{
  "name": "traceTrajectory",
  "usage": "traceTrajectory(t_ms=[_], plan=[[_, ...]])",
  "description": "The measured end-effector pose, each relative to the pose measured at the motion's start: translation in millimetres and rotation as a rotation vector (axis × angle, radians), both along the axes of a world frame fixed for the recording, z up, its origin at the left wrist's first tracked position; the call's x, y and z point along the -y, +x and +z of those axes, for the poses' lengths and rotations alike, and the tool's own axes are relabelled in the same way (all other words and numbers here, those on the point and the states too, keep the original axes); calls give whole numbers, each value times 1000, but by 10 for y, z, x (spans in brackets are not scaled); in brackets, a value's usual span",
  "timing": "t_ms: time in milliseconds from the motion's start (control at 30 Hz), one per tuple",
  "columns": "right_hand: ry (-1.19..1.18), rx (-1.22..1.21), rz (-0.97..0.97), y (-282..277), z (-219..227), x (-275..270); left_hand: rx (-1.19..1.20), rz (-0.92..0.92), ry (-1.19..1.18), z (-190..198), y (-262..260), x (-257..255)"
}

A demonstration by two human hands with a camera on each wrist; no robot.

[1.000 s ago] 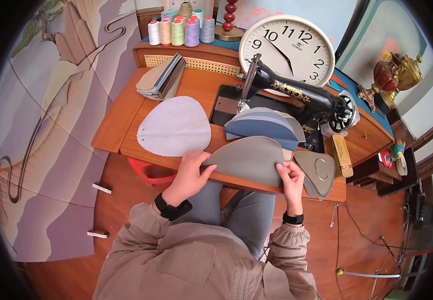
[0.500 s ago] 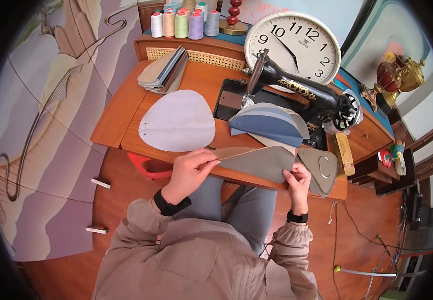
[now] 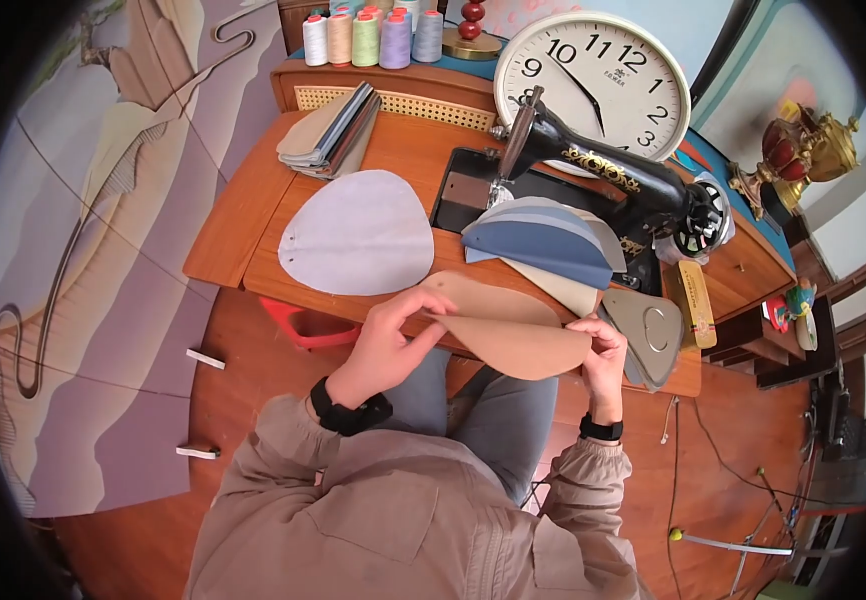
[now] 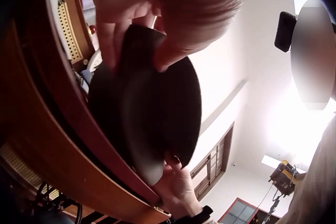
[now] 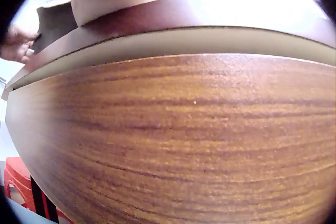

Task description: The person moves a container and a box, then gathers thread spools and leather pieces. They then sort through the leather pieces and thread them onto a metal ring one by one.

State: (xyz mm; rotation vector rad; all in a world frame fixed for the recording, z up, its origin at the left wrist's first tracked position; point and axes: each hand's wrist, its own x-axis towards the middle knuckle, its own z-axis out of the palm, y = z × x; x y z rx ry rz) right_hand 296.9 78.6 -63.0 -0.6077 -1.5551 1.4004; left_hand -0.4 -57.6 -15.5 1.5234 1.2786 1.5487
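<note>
A tan sheet (image 3: 523, 345), folded lengthwise into two flaps, spans both hands above the table's front edge. My left hand (image 3: 390, 335) pinches its left end between thumb and fingers; my right hand (image 3: 602, 365) pinches the right end. In the left wrist view the sheet (image 4: 173, 103) looks dark, the left hand (image 4: 168, 14) above it and the right hand (image 4: 177, 186) at its far end. Beyond it lie a pale lavender oval piece (image 3: 357, 235) and blue and grey curved pieces (image 3: 538, 250). Grey-brown pieces (image 3: 643, 335) rest beside the right hand.
A black sewing machine (image 3: 603, 165) stands behind the pieces, with a large clock (image 3: 593, 90) at its back. Stacked pieces (image 3: 325, 135) lie at the back left, below thread spools (image 3: 365, 42). A yellow box (image 3: 695, 305) sits on the right; a red stool (image 3: 303, 325) is under the table.
The sheet between my hands has turned from its grey side to its tan side, and its near flap now hangs toward me. Both hands have shifted slightly to the right.
</note>
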Motion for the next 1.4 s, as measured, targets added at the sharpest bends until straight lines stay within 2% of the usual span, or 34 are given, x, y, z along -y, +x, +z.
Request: traceTrajectory(t_ms=[33, 67, 133, 233, 300, 433, 500, 533, 567, 600, 767, 900, 967, 1000, 1067, 1133, 1200, 1333, 1400], plan=[[4, -1, -1, 3, 7, 14, -108, -16, 155, 66, 3, -73], [-50, -6, -49, 8, 10, 42, -109, -16, 158, 146, 16, -138], [-102, -13, -98, 9, 15, 75, -211, -28, 385, 273, 32, -239], [-160, -60, -111, 6, 35, 102, -229, -32, 433, 297, -31, -300], [-15, -49, -50, -57, 86, 90, -273, -3, 392, 219, -113, -258], [56, 37, 48, -143, 217, 121, -393, 118, 211, -102, -258, -50], [49, 261, 52, -153, 260, 124, -449, 162, 113, -198, -283, 81], [45, 261, 61, -181, 277, 125, -476, 202, 80, -215, -286, 132], [192, 364, 85, -205, 294, 128, -503, 241, 47, -232, -289, 176], [342, 466, 106, -222, 310, 128, -502, 246, 43, -266, -308, 209], [346, 559, 155, -270, 380, 154, -632, 193, 71, -345, -383, 264], [336, 541, 169, -302, 417, 148, -634, 151, 52, -229, -406, 269], [351, 518, 168, -294, 356, 123, -529, 113, -27, -183, -429, 263], [316, 542, 130, -274, 257, 88, -529, 112, -26, -216, -440, 233], [282, 565, 93, -329, 254, 100, -323, 187, -113, -287, -444, 160], [290, 488, -89, -443, 257, 162, -352, 255, -78, -299, -366, 114], [246, 513, -128, -437, 196, 159, -447, 377, -58, -311, -331, 57], [76, 533, -171, -440, 179, 176, -505, 468, -75, -271, -273, -46], [111, 537, -224, -501, 207, 225, -562, 543, 24, -274, -244, -93]])
